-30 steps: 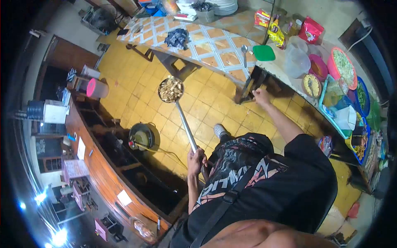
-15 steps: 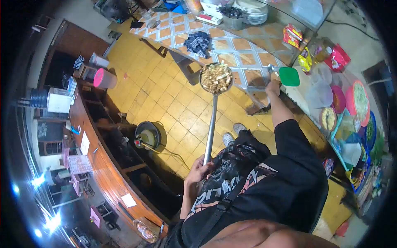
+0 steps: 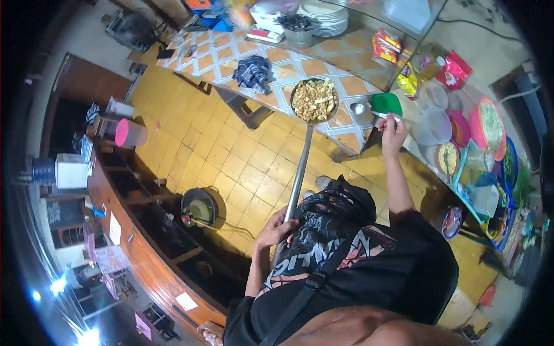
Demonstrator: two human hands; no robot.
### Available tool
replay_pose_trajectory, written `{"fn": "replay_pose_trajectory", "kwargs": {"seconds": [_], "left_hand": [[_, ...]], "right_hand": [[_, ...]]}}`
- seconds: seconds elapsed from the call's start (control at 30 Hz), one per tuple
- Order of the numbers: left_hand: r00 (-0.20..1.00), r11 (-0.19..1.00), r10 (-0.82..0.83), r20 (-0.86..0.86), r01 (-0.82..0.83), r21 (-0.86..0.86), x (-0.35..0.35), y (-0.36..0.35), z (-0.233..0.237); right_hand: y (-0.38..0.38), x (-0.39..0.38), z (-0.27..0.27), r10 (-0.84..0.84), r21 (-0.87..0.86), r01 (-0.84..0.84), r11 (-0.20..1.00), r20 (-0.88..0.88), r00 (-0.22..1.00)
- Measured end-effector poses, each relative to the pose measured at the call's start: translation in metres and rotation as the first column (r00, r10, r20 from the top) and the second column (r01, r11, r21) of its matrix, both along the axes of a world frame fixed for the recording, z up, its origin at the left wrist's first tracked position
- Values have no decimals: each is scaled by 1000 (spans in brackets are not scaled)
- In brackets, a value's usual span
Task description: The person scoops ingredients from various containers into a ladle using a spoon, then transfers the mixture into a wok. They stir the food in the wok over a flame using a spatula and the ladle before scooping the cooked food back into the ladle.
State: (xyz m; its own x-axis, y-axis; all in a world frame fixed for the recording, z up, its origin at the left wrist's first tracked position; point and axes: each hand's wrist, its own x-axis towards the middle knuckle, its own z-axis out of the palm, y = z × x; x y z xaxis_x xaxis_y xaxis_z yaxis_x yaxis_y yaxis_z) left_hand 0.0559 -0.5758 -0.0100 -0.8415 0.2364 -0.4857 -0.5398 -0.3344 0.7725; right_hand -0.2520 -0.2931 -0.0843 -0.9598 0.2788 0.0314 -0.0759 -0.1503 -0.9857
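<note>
My left hand point(image 3: 277, 229) is closed around the long metal handle of a ladle point(image 3: 302, 167). The ladle's round bowl is heaped with a brown, crumbly food point(image 3: 313, 99) with pale strips in it, and appears over the edge of the tiled table. In my right hand point(image 3: 393, 136) is the handle of a metal spoon point(image 3: 359, 108), pinched between the fingers. The spoon's bowl points left over the table, beside a green lid point(image 3: 388, 103). A clear plastic container point(image 3: 433, 126) stands to the right of that hand.
The tiled table point(image 3: 225, 64) carries a dark striped cloth point(image 3: 252, 74), stacked plates point(image 3: 326, 20) and red packets point(image 3: 385, 46). Bowls of food, including a pink basin point(image 3: 487, 128), fill the right side. A dark bucket point(image 3: 199, 207) stands on the yellow floor, left of me, near a wooden counter point(image 3: 150, 259).
The ladle's bowl has shifted right, closer over the table. My right hand has moved slightly down, with the spoon now tipped leftward across the green lid's edge. The view has shifted too.
</note>
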Motion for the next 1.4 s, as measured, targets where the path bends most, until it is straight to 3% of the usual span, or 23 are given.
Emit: {"fn": "replay_pose_trajectory", "kwargs": {"seconds": [0.03, 0.1, 0.13, 0.2, 0.23, 0.27, 0.3, 0.4, 0.47, 0.53, 0.57, 0.67, 0.73, 0.8, 0.83, 0.93, 1.0, 1.03, 1.1, 1.13, 1.2, 1.4], "left_hand": [[1000, 1000, -25, 2, 25, 2, -6, -2, 2], [995, 995, -103, -5, 103, -15, -19, -1, 1], [991, 991, -130, -6, 130, -13, -24, -3, 0], [975, 975, -217, -43, 214, -57, -31, -5, -5], [970, 971, -237, -45, 235, -55, -37, -2, -2], [963, 962, -269, -34, 267, -58, -42, 0, 3], [954, 953, -299, -23, 297, -63, -47, 2, 7], [948, 946, -313, -64, 305, -108, -56, 10, 10], [939, 938, -339, -57, 333, -93, -61, 7, 13], [927, 926, -372, -45, 367, -82, -63, 7, 13], [920, 919, -388, -51, 382, -94, -64, 8, 11], [914, 917, -395, -96, 385, -105, -64, 11, 1], [913, 922, -385, -136, 374, -105, -66, 10, -5], [897, 901, -427, -116, 413, -130, -67, 8, -7], [895, 900, -431, -115, 416, -130, -68, 9, -8], [892, 899, -430, -141, 408, -159, -70, 17, -4], [910, 912, -409, -72, 403, -79, -73, 18, 3], [910, 911, -409, -73, 403, -82, -73, 17, 3], [892, 893, -444, -85, 434, -117, -72, 16, 0], [891, 892, -447, -86, 436, -117, -71, 18, 0], [876, 870, -480, 53, 483, -97, -72, 14, 2], [922, 921, -388, 14, 388, -37, -74, 30, 12]], "right_hand": [[-2, 11, 27, -25, 2, 25, 1000, 2, 1000], [-4, 29, 64, 26, -71, -43, 997, -217, 976], [-6, 34, 72, 47, -28, -56, 998, -264, 963], [-7, 37, 74, 133, 181, -74, 981, -343, 930], [-8, 39, 81, 115, 183, -53, 982, -344, 932], [-9, 42, 92, 179, 478, 44, 877, -410, 894], [-7, 44, 98, 262, 713, 161, 683, -445, 856], [1, 48, 86, 244, 712, 157, 685, -427, 871], [2, 42, 70, 177, 678, 195, 709, -439, 881], [9, 38, 56, -87, 293, 163, 942, -253, 963], [18, 37, 51, -150, 157, 182, 971, -197, 969], [31, 45, 63, -229, 54, 235, 971, -96, 969], [35, 50, 61, -238, 95, 252, 963, -138, 961], [38, 58, 59, -104, 492, 221, 842, -253, 962], [38, 58, 56, -108, 491, 223, 842, -252, 962], [38, 57, 49, -86, 410, 189, 893, -256, 963], [38, 54, 50, -228, 221, 273, 936, -207, 951], [39, 54, 52, -229, 218, 273, 937, -207, 951], [44, 57, 62, -304, -30, 303, 952, -144, 942], [51, 60, 68, -307, -30, 306, 952, -144, 941], [58, 64, 84, -305, -63, 299, 952, -184, 934], [70, 83, 172, -247, -276, 149, 949, -365, 897]]}}
